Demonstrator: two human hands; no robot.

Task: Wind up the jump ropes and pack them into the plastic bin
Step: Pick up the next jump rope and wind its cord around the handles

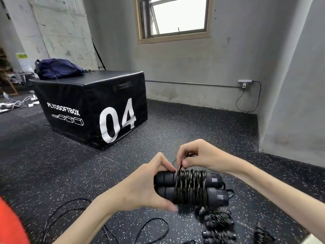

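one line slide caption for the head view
Left hand grips paired handles while right hand pinches the cord of a nearly wound jump rope.

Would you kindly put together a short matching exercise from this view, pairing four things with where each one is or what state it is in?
Things:
1. blue bag
2. jump rope in hand
3. wound ropes
4. loose cord

Places or states:
A. lying uncoiled on the floor at lower left
B. on top of the black plyo box
C. lying bundled on the floor at lower right
D. held by the left hand while the right hand pinches its cord

Pairs: 1-B, 2-D, 3-C, 4-A
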